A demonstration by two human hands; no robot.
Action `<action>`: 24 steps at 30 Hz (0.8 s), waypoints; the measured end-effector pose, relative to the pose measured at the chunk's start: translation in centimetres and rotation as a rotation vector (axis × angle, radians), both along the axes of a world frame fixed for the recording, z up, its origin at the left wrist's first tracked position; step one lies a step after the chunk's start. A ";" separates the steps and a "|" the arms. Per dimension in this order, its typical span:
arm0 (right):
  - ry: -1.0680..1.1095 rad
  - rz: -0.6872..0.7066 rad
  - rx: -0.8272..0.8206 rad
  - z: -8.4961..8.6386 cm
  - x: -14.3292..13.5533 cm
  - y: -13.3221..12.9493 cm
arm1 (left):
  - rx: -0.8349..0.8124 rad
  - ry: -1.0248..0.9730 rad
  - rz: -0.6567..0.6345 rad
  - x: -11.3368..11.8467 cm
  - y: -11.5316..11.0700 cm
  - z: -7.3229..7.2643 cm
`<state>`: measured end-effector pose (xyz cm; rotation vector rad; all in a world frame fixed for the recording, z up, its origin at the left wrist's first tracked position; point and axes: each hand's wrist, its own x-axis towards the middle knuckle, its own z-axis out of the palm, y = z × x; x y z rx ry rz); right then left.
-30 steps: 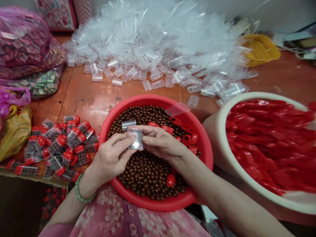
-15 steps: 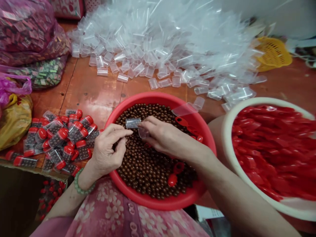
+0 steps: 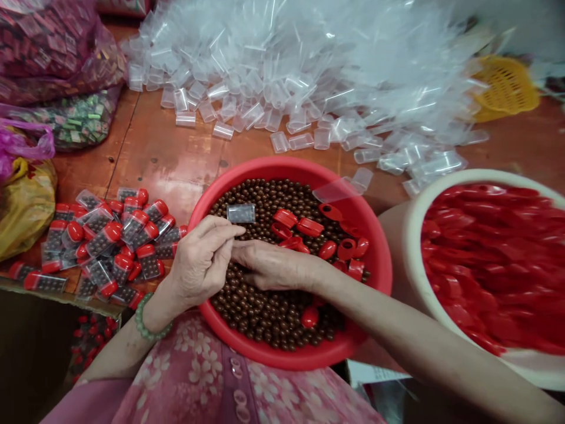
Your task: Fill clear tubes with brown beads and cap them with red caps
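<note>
My left hand (image 3: 200, 259), with a green bead bracelet at the wrist, is over the left side of a red basin (image 3: 383, 259) with its thumb and forefinger pinched. My right hand (image 3: 273, 264) reaches in from the right, its fingers bent and closed, fingertips against those of my left. Whatever either hand holds is hidden by the fingers. Small round brown balls (image 3: 265, 318) fill the basin. Just beyond my fingertips a clear plastic sleeve (image 3: 241, 213) lies on the balls. Several red plastic caps (image 3: 310, 227) lie in the basin's right half.
Filled red-capped tubes (image 3: 103, 238) are piled to the left. A white tub (image 3: 412, 235) of red plastic pieces stands right. Clear sleeves (image 3: 300, 88) heap along the back, near a yellow basket (image 3: 507, 88). Purple bags (image 3: 53, 53) of small packets sit back left.
My right hand has moved down and left from the clear sleeve to meet my left fingertips, uncovering the red caps. The sleeve now lies free of my fingers. The view has shifted slightly.
</note>
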<state>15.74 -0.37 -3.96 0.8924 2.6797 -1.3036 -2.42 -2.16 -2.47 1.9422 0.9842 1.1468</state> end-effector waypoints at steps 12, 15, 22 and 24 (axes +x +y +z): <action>0.334 -0.340 -0.291 2.1 2.2 0.0 | -0.352 -0.087 0.010 -0.5 -0.8 1.1; 0.378 -0.367 -0.210 3.1 2.8 -0.1 | -0.522 -0.119 -0.127 -0.7 -1.0 1.2; 0.519 -0.360 -0.122 4.2 3.3 -0.5 | -0.776 -0.210 -0.303 0.3 -1.0 1.5; 0.505 -0.368 -0.097 4.5 3.2 -0.6 | -0.804 -0.202 -0.287 0.6 -1.0 1.5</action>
